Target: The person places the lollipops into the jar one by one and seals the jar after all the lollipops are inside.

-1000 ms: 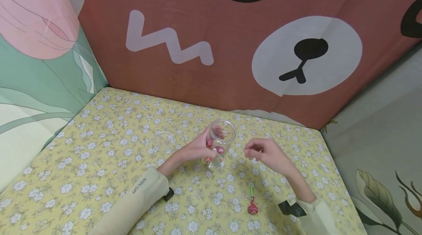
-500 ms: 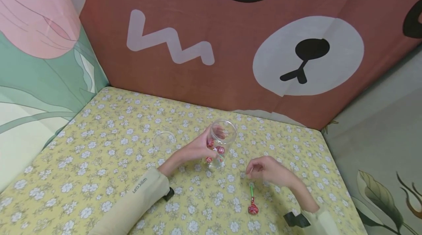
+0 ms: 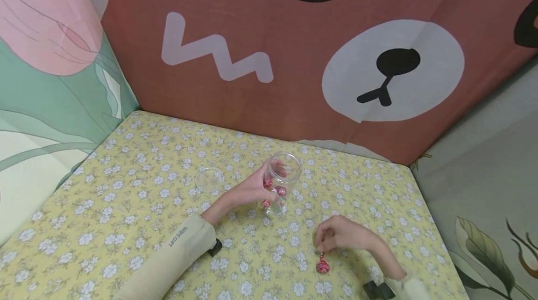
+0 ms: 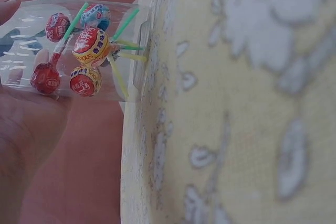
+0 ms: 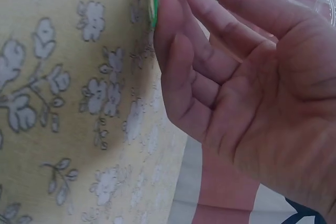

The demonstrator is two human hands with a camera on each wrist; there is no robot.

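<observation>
Your left hand is wrapping its fingers round the clear jar, standing mid-table toward the far edge; several lollipops are already sitting inside. One lollipop is lying out on the cloth near the near edge, so one looks left. Your right hand is reaching down, fingertips closing on its stick; firm pinch, can't tell. A clear lid is lying left of the jar
</observation>
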